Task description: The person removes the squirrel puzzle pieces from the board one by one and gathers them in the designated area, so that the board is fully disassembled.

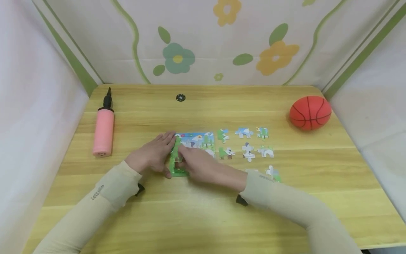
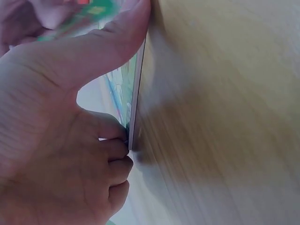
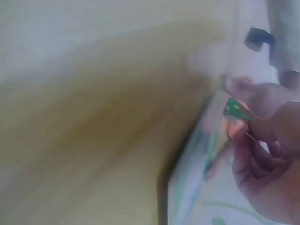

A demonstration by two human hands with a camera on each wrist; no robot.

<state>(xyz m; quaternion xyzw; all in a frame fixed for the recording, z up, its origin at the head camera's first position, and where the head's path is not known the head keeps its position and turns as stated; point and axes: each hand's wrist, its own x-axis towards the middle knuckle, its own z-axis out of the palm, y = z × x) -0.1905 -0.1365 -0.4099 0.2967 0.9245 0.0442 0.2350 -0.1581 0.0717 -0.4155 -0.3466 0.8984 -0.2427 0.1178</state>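
A flat jigsaw puzzle board (image 1: 198,140) with a sky-and-trees picture lies on the table. My left hand (image 1: 156,151) rests along its left edge, thumb spread toward the near corner; in the left wrist view the fingertips touch the board's edge. My right hand (image 1: 203,165) is over the board's lower left part. It pinches a puzzle piece (image 3: 236,108) with green on it between thumb and fingers; this piece is blurred in the left wrist view. The right hand hides part of the board. Several loose puzzle pieces (image 1: 248,152) lie in rows right of the board, some partly behind the right forearm.
A pink hand pump (image 1: 104,132) with a black nozzle lies at the left. A black round chip (image 1: 180,97) is near the back edge. The red basketball-patterned ball (image 1: 310,113) sits at the back right. Flowered curtains enclose the wooden table (image 1: 203,222) at back and sides.
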